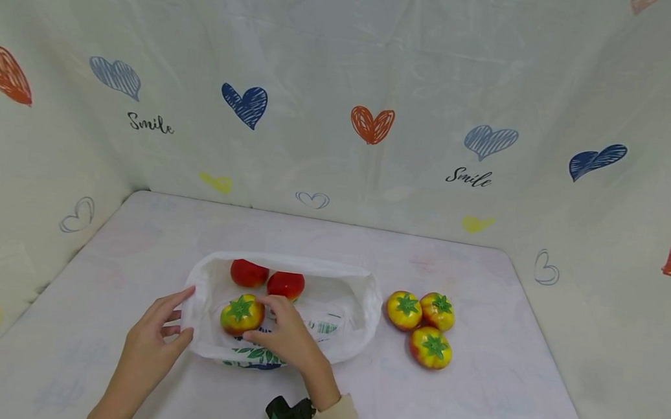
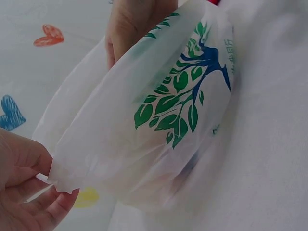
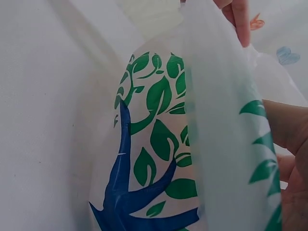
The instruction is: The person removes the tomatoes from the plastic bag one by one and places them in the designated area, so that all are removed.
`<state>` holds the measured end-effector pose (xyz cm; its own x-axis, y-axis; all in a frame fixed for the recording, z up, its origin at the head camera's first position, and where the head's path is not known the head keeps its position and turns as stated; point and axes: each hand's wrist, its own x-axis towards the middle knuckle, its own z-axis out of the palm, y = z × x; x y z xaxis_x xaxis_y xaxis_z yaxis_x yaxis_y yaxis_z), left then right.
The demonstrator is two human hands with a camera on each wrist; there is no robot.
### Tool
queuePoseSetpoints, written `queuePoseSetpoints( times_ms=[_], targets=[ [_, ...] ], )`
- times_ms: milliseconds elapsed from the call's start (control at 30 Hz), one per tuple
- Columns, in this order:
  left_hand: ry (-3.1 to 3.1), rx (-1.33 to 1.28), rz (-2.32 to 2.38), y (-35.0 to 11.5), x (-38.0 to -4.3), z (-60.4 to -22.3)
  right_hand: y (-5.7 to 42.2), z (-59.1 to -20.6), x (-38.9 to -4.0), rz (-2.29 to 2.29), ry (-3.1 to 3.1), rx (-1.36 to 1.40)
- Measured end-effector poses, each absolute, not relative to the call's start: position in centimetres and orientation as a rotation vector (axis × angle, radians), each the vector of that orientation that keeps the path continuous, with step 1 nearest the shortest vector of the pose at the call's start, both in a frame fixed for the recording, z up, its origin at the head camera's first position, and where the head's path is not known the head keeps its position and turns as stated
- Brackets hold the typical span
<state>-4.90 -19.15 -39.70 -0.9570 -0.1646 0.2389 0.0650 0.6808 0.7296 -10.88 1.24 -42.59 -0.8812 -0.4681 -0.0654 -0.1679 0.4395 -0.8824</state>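
A white plastic bag [image 1: 355, 341] with a green-leaf and blue tree print [image 2: 183, 96] lies with its mouth spread wide. My left hand [image 1: 153, 339] pinches its left rim; in the left wrist view that hand [image 2: 24, 187] has the rim between thumb and fingers. My right hand [image 1: 291, 336] reaches inside, thumb and fingers about a yellow-red tomato [image 1: 240, 316] with a green star-shaped top. Behind it in the bag are two red tomatoes, one at left [image 1: 248, 273] and one at right [image 1: 286, 286]. Bag plastic partly hides the right hand [image 3: 288, 144] in the right wrist view.
Three more yellow-red tomatoes, one at left [image 1: 403, 310], one at back [image 1: 438, 311] and one in front [image 1: 431, 347], sit close together right of the bag. The pale table [image 1: 473, 407] meets a heart-printed curtain [image 1: 322, 59] at its back and sides.
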Motion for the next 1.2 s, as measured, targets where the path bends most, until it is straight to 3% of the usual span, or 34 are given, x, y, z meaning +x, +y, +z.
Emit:
queuePoseSetpoints(
  times_ms=[1200],
  targets=[
    [-2.634, 0.102, -1.123, -19.0, -4.9, -39.8, -1.4, -43.8, -13.2, -1.106, 2.458, -0.499]
  ],
)
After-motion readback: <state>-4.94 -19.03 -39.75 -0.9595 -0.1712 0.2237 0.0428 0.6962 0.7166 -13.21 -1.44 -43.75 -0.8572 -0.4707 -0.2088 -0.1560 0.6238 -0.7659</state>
